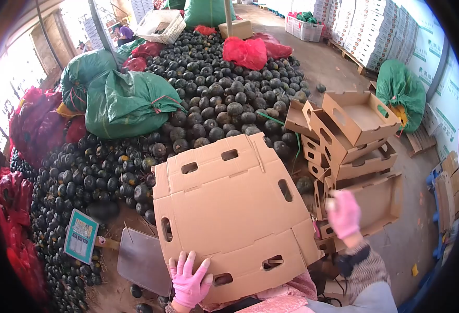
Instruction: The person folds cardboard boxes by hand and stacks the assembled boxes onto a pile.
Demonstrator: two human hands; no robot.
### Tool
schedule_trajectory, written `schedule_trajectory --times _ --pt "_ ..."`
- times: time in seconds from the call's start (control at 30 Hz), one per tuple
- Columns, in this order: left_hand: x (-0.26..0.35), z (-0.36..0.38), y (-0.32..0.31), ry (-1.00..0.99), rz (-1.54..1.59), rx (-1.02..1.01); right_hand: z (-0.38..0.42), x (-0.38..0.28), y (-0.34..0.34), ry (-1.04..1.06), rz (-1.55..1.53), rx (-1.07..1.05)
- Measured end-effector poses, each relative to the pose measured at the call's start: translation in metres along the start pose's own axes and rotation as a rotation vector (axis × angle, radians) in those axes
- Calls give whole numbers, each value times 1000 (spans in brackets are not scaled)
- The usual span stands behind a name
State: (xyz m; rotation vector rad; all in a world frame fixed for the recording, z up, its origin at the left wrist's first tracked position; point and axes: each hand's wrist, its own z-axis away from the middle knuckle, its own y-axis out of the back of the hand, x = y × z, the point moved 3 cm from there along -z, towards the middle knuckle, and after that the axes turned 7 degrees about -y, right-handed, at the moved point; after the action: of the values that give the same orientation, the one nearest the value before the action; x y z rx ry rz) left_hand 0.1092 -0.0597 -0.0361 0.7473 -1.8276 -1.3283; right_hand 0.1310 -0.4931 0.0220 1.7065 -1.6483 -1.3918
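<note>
A flat, unfolded cardboard box blank (229,208) with several slot holes lies tilted in front of me. My left hand (189,281), in a pink glove, grips its near bottom edge with the fingers spread on top. My right hand (344,214), also in a pink glove, is raised to the right of the blank, apart from it, fingers loosely curled and holding nothing. It hovers in front of a leaning stack of folded cardboard trays (354,151).
A big heap of dark round squashes (213,99) fills the floor ahead and left. Green sacks (125,104) and red net bags (245,52) lie on it. A scale (83,235) with a metal plate stands lower left. White cartons (375,26) are stacked at the back right.
</note>
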Motion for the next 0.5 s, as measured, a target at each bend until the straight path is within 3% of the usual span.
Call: schedule_trajectory --times 0.07,0.13,0.2,0.23,0.27,0.3,0.33,0.37,0.4,0.43,0.47,0.5 --pt "-1 0 0 -54 -48 -35 -38 -64 -43 535 -57 -171" --pt "-1 2 3 -90 -48 -62 -54 -102 -91 926 -60 -246" --pt "-6 6 5 -97 1 -82 -87 -105 -128 1104 -67 -293" --pt "-6 8 11 -134 -52 -79 -123 -124 -124 593 429 -636" --pt "-6 10 15 -23 -47 -51 -146 -80 -150 224 432 -238" --pt "-6 12 19 93 -45 -23 -168 -51 -161 -154 628 -359" --pt "-11 16 23 202 -49 0 -164 -42 -156 -186 479 -303" --pt "-20 21 19 265 -91 -39 -158 -31 -151 -76 166 -477" --pt "-29 24 17 363 16 2 -141 -37 -137 -139 26 -661" --pt "-36 26 13 451 124 44 -120 -78 -93 -404 100 -1033" --pt "-46 27 9 529 236 91 -97 -65 -89 -314 151 -1147" --pt "-58 27 3 536 267 24 -70 -39 -90 -145 241 -1052"
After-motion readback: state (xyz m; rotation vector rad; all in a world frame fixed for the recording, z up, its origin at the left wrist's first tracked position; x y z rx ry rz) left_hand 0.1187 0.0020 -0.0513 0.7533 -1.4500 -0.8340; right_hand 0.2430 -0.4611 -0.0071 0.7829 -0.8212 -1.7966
